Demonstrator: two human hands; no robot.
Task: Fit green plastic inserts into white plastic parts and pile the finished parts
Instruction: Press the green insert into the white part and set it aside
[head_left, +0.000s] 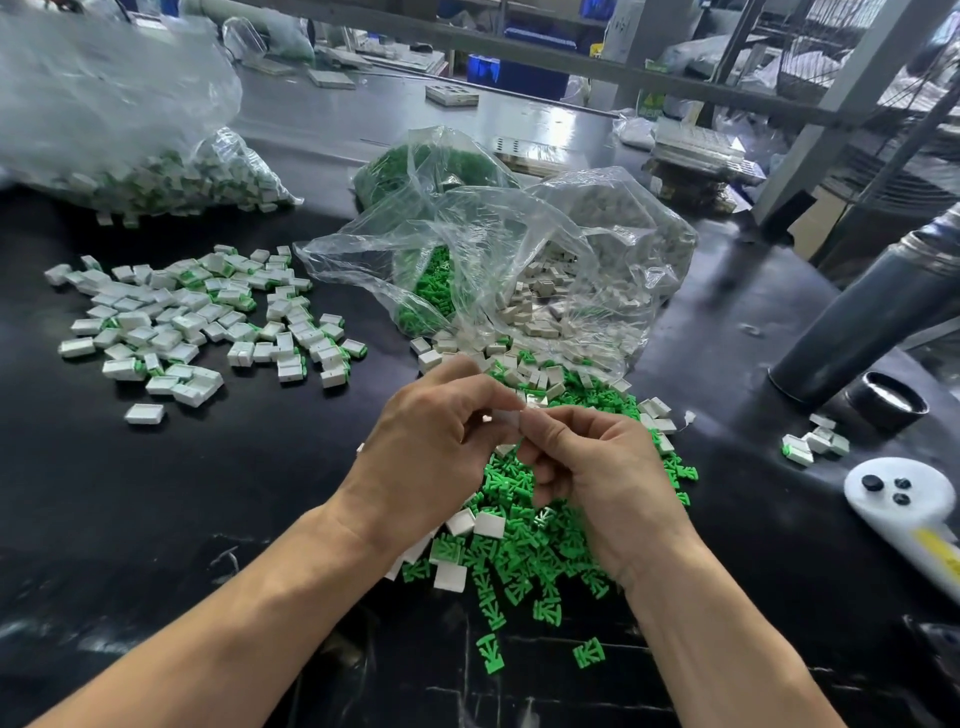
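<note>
Centre of the frame, above the loose stock: left hand (431, 447) and right hand (597, 467), fingertips meeting, both curled and pinching one small white part (506, 418) between them. Whether a green insert is already in it cannot be told; the fingers hide it.

Lower centre, under the hands: mixed heap of green inserts (524, 545) and empty white parts (488, 524), spilling from an open clear bag (519, 249) just behind, on the black table (208, 519).

Centre left: finished pile (197, 317), white parts with green showing at the edges, well apart from the hands. Upper left: a larger bag of finished parts (130, 156).

Right edge: small cluster of parts (815, 441), dark cylinder (872, 322), white handheld device (914, 509).

Step in hand, by judgement: seating an insert in the held part, or aligning it.

Next move calls for: pressing the insert fully home, then carrying the piece left to the finished pile and taking fresh stock from the heap below.
</note>
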